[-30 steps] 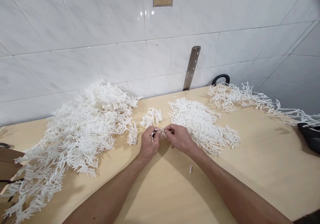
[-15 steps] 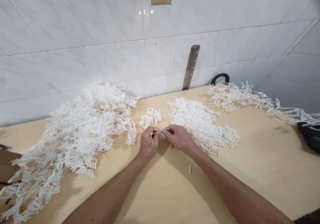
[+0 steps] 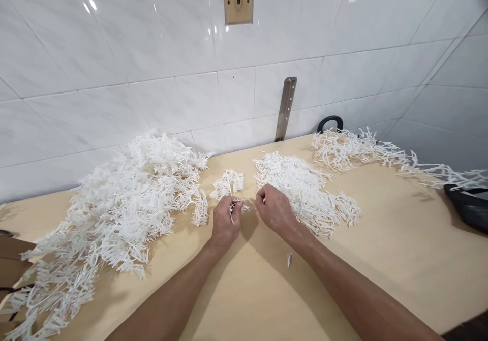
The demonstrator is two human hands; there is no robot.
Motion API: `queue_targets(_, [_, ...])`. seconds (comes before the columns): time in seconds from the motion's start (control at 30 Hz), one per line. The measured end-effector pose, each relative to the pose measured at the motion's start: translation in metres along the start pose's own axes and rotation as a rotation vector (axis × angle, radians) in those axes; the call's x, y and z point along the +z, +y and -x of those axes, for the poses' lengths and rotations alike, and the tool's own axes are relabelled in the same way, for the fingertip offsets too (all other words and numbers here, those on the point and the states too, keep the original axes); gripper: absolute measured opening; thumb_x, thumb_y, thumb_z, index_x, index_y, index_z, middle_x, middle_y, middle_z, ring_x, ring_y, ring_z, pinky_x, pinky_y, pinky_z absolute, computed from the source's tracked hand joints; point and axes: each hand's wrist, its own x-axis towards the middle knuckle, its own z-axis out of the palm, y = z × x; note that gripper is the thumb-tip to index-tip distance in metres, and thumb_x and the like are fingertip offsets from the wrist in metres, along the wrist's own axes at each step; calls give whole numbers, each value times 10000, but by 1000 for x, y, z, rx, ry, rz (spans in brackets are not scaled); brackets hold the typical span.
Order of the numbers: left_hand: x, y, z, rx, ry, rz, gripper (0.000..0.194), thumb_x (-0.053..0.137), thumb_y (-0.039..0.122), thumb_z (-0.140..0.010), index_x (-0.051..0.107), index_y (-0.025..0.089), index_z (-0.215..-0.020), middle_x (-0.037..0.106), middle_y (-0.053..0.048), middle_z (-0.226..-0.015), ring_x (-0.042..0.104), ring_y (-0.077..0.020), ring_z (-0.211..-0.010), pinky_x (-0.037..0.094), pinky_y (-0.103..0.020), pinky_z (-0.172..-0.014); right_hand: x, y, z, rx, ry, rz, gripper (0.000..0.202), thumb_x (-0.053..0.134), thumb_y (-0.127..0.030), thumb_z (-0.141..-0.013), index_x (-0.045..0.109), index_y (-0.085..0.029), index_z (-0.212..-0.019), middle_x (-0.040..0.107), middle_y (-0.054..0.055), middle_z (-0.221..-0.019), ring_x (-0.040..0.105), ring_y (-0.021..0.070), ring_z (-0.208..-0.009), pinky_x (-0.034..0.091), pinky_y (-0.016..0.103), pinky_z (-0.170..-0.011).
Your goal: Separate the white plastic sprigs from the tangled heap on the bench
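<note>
White sprigs (image 3: 246, 208) within curled left hand (image 3: 225, 224)

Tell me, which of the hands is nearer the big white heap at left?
Left. The left hand, gripping a white sprig, is just right of the white heap, not touching it; the right hand is farther right, beyond the left one.

Sprig (image 3: 246, 208) is partly covered by the left hand (image 3: 225, 220); its inner end can't be seen. Right hand (image 3: 273, 207): fingertips hidden, so whether anything is pinched can't be told. Wall plate (image 3: 238, 13) is cut off by the top edge, box (image 3: 13, 252) by the left, black container (image 3: 465, 210) by the right. Base of the black handle (image 3: 330, 118) is hidden by white strands (image 3: 343, 150).
</note>
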Motion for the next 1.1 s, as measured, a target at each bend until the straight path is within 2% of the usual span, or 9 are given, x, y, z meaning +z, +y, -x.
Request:
queue_targets(0.13, [-1,-1,-3,-223,-46,171,312,618,439,-852,604,178,-682,499,28,-597,444,-124,-589,352,-249,-591,-15,13,-9,-23,126,-22,120,495,-193,-847,614,-176,-860,672,60,-849,591,185,-711,428,308,-690])
queue_targets(0.2, [-1,-2,-4,-275,-55,222,352,634,468,-837,578,177,-647,446,46,-554,392,-107,-546,320,-244,-558,-19,15,-10,1,117,-89,179,515,-229,-840,647,-166,-943,685,74,-907,603,180,-692,452,312,-680])
queue_targets(0.3, [-1,-3,-5,-303,-67,251,362,645,470,-831,557,178,-635,431,56,-529,379,-96,-519,310,-240,-539,-17,10,-6,93,-105,-332,242,534,-331,-856,681,-185,-980,673,28,-789,568,138,-530,453,274,-543])
queue_targets(0.4, [0,-4,-5,-286,-71,258,322,643,454,-840,608,172,-686,462,53,-532,406,-98,-519,331,-236,-541,-9,3,0,185,-331,-571,273,539,-422,-867,682,-191,-891,574,-26,-631,486,97,-409,401,232,-416])
queue_targets(0.53, [1,-4,-6,-239,-62,256,280,656,434,-836,687,160,-788,531,35,-576,448,-105,-544,364,-233,-557,2,0,4,253,-424,-763,272,618,-450,-822,660,-182,-806,508,-45,-581,452,77,-416,373,204,-389])
queue_targets(0.7, [1,-4,-6,-223,-49,258,265,663,416,-834,714,156,-817,579,15,-607,485,-116,-564,389,-238,-574,8,1,4,330,-465,-911,247,700,-406,-752,639,-167,-777,508,-58,-578,416,55,-418,355,201,-398])
queue_targets(0.87, [1,-5,-6,-225,-55,246,268,658,413,-836,721,153,-837,568,15,-601,476,-116,-563,388,-242,-582,15,1,6,331,-449,-978,249,717,-353,-722,656,-165,-873,543,-65,-579,430,61,-434,356,193,-393])
queue_targets(1.1, [2,-3,-5,-283,-37,261,261,665,414,-824,699,156,-815,514,40,-553,433,-103,-526,365,-237,-555,19,3,6,276,-376,-915,180,677,-341,-742,605,-177,-750,522,-72,-558,431,60,-407,369,192,-377])
